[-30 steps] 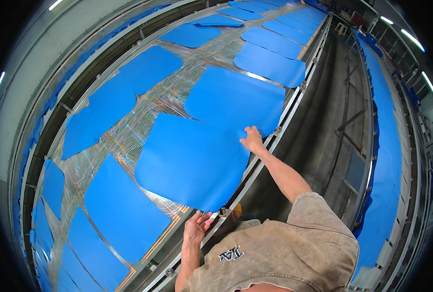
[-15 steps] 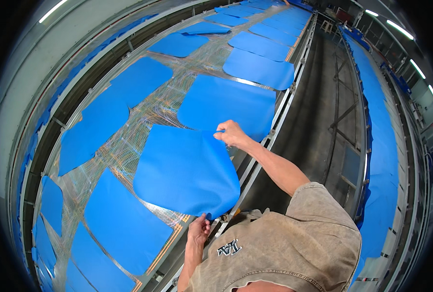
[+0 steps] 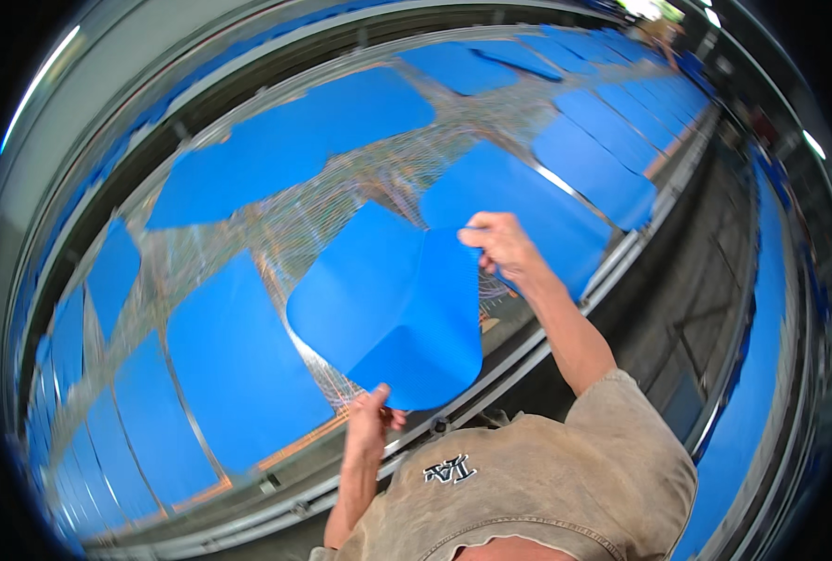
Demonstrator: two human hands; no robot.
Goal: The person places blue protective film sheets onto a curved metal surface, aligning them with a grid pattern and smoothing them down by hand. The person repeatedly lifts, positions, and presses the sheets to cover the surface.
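Note:
A smooth, flexible blue sheet [image 3: 351, 294] with rounded corners is in both my hands, bent and partly raised at its near right side. The fingers of my right hand [image 3: 502, 245] pinch its far right edge. My left hand [image 3: 369, 417] grips its near edge between thumb and fingers. The sheet's far left part rests on, or just above, the long table's multicoloured streaked surface [image 3: 453, 117]. Similar blue pieces lie close by: one [image 3: 519, 210] beyond my right hand and one [image 3: 243, 351] to the left.
A metal rail [image 3: 285, 517] runs along the table's near edge. More blue pieces [image 3: 290, 140] lie along the table's far side. Past a dark aisle [image 3: 678, 309] on the right stands another long table with blue sheets [image 3: 757, 346]. A person [image 3: 659, 35] is at the far end.
The view has swung, so the table now runs more sideways. My hands have lifted the sheet's near right side higher, and a fold now crosses it.

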